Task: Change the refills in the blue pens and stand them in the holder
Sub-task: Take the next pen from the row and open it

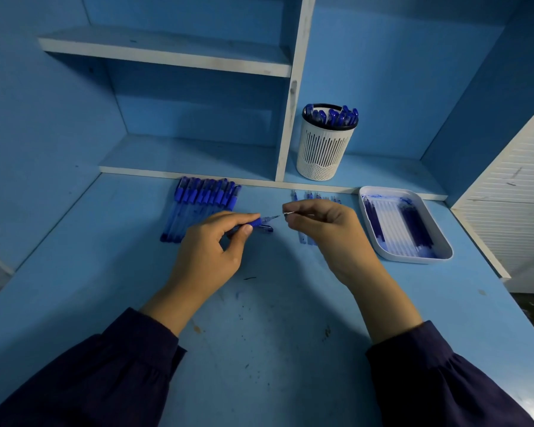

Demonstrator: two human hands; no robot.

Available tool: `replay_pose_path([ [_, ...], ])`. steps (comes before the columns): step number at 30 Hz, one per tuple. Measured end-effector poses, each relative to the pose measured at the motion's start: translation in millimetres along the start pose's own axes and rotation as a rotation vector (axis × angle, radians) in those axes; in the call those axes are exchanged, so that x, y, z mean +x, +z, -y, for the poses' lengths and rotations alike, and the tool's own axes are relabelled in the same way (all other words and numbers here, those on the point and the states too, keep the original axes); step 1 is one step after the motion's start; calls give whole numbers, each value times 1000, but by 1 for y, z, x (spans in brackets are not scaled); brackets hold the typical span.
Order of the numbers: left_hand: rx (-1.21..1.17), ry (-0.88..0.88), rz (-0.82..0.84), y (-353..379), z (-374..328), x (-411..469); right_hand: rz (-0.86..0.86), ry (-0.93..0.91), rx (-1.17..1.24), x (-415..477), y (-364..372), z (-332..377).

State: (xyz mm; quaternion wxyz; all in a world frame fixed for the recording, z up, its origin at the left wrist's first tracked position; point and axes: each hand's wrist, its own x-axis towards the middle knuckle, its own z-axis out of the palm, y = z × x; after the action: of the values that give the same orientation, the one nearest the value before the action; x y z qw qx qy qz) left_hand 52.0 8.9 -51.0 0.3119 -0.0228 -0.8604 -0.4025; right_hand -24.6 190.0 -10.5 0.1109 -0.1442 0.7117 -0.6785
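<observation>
Looking down, head view: the left hand grips a blue pen above the table, tip toward the right hand, which pinches a thin refill (aligned, likely for sliding in). The holder stands on the shelf behind.

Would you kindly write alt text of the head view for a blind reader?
A person's left hand grips a blue pen while the right hand pinches what looks like a thin refill at its tip. On the blue desk lie a row of blue pens at left and a white tray of refills at right; a white holder of pens stands behind.
</observation>
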Motion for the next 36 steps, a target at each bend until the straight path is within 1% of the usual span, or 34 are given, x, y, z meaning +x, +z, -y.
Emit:
replay_pose_path([
  [2,7,-14,-17,0,1,0,-27,3,39,1,0,-1],
  [4,18,-24,-29,-1,1,1,-27,-11,-16,1,2,-5],
  [9,38,-5,-37,-1,2,1,56,-135,-532,-1,15,-18],
  [12,40,-1,-34,0,3,1,120,-227,-730,-2,23,-24],
  [14,39,0,-42,1,3,1,139,-260,-780,-2,25,-25],
  [17,33,-3,-40,1,3,0,137,-235,-771,-2,24,-23],
  [21,30,3,-27,1,3,0,130,-146,-696,-2,20,-20],
  [23,29,7,-22,0,4,0,79,-115,-574,-2,17,-18],
  [25,28,6,-17,0,4,0,25,-127,-394,-2,15,-15],
  [28,20,12,-1,0,2,0,14,-154,-191,-4,16,-10],
  [30,15,23,5,0,1,0,3,-176,-176,-5,19,-9],
  [34,3,13,5,0,1,0,-12,-187,-244,-3,16,-9],
  [36,5,7,-4,0,1,0,-56,-178,-196,0,11,-7],
])
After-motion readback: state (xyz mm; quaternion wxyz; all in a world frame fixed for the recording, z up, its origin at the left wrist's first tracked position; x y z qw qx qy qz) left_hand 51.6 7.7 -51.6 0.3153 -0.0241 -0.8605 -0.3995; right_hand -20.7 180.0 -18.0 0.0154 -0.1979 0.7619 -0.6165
